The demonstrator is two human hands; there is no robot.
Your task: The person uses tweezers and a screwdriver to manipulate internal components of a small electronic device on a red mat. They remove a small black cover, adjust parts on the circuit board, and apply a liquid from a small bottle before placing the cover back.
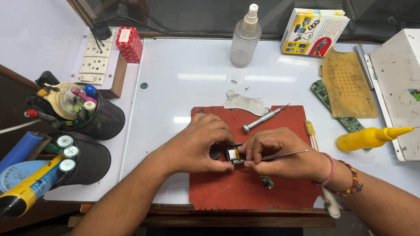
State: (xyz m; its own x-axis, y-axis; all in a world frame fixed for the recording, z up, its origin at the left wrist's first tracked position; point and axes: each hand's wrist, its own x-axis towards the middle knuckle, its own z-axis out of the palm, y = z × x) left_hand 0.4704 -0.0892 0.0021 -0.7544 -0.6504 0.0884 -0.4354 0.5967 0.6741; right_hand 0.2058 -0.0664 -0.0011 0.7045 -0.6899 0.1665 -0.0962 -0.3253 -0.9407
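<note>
Hands over red mat (245, 192), left hand (197, 146) pinching small metal part (233, 155), right hand (280, 153) gripping tweezers (284, 154)

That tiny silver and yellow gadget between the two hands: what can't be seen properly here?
Head view only:
- Small silver and yellow component: too small to identify; the left hand and right hand cover its sides.
- Thin metal tweezers: tips hidden at the component, so contact is unclear.
- Black part: mostly hidden under the left fingers.
- Green circuit board: partly under the tan worn pad.
- Yellow squeeze bottle: its base cannot be made out.
</note>
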